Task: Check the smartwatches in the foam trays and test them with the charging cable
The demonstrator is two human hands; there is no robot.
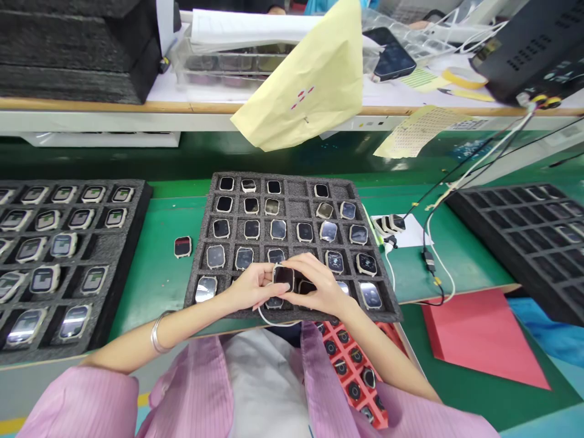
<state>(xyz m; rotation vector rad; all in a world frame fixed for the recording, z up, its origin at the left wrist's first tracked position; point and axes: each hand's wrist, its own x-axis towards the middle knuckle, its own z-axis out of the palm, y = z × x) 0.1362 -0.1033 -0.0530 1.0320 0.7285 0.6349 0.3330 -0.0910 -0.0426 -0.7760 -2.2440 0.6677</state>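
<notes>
Between my two hands is a smartwatch case (283,277) with a dark screen and no strap, held over the front of a black foam tray (298,207). My left hand (255,285) grips its left side, thumb near the lower edge. My right hand (314,281) closes on its right side from above and below. A white cable (278,324) hangs below my left hand; where its upper end goes is hidden. Several more watch cases, such as one with a lit dial (334,262), sit in the tray's compartments, some covered by my hands.
A lone watch case (183,246) lies on the green table left of the tray. Foam trays stand at left (103,249) and right (561,267). Cables (431,225) and a few watch cases (390,224) lie at right. A red tray (349,365) is below; yellow paper (314,73) hangs from the shelf.
</notes>
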